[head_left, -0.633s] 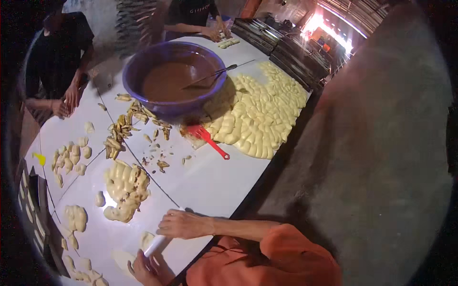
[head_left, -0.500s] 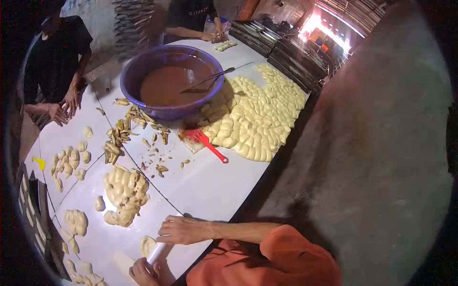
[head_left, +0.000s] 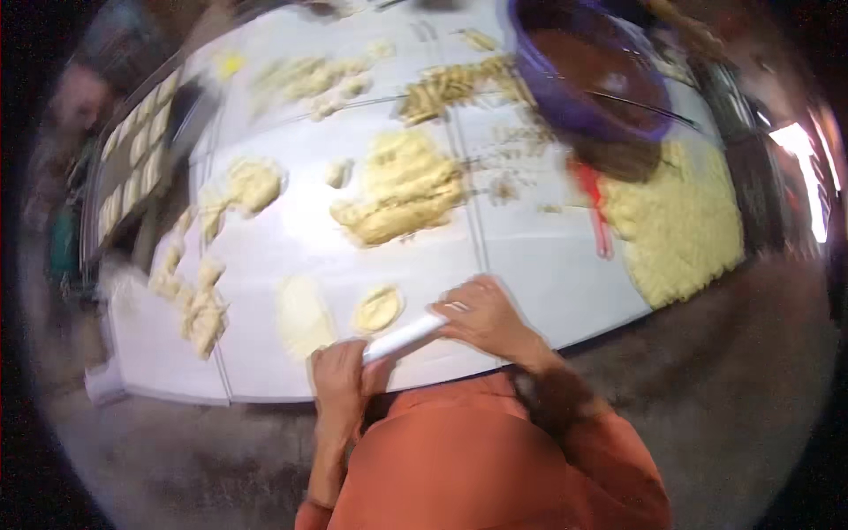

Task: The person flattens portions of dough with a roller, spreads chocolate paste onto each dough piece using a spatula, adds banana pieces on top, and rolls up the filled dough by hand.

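Observation:
My left hand (head_left: 338, 375) and my right hand (head_left: 481, 320) are closed round the two ends of a white rolling pin (head_left: 402, 341) near the table's front edge. Just beyond the pin lies a small flattened oval of dough (head_left: 378, 307). To its left is a longer, thinner sheet of pale dough (head_left: 303, 314), close to my left hand. Farther out rests a mound of yellowish dough pieces (head_left: 406, 181), with a single small dough lump (head_left: 338, 173) on its left. The picture is blurred by motion.
More dough pieces (head_left: 205, 309) lie at the left, near a tray of pale strips (head_left: 137, 168). Brown finger-shaped pieces (head_left: 450, 87) are at the back. A purple basin (head_left: 548, 102) of brown liquid, a red utensil (head_left: 594, 212) and massed dough (head_left: 685, 230) occupy the right.
My view has swung left, so the table's contents sit farther right in the picture and the left tray shows more. Both hands remain on the rolling pin, now plainly in view.

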Motion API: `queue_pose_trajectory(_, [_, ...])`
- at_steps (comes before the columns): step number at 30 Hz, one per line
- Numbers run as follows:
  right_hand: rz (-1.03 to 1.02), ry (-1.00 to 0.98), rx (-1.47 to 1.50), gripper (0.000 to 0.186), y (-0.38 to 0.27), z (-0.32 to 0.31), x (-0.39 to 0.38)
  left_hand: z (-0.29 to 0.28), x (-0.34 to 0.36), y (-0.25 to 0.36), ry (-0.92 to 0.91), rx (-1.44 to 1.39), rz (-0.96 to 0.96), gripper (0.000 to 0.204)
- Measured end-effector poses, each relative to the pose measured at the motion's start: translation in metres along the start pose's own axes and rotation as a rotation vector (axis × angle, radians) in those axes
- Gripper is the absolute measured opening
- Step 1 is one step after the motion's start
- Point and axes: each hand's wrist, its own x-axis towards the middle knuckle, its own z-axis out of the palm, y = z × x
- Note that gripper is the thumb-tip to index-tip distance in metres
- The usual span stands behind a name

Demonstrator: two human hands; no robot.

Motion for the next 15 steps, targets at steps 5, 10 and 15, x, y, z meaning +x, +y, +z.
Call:
queue_pose_trajectory(5, [-0.008, -0.096, 0.055, 0.042, -0.02, -0.001, 0.033, -0.006, -0.017, -0.008, 0.097, 0.023, -0.103, 0.045])
queue_pose_trajectory(10, [0.028, -0.129, 0.032, 0.045, -0.021, 0.024, 0.061, 0.0, -0.004, -0.015, 0.08, 0.156, -0.188, 0.053])
queue_pose_trajectory(15, [0.383, -0.195, -0.227, 0.061, -0.025, 0.055, 0.071, 0.012, 0.034, -0.021, -0.081, 0.194, -0.288, 0.065])
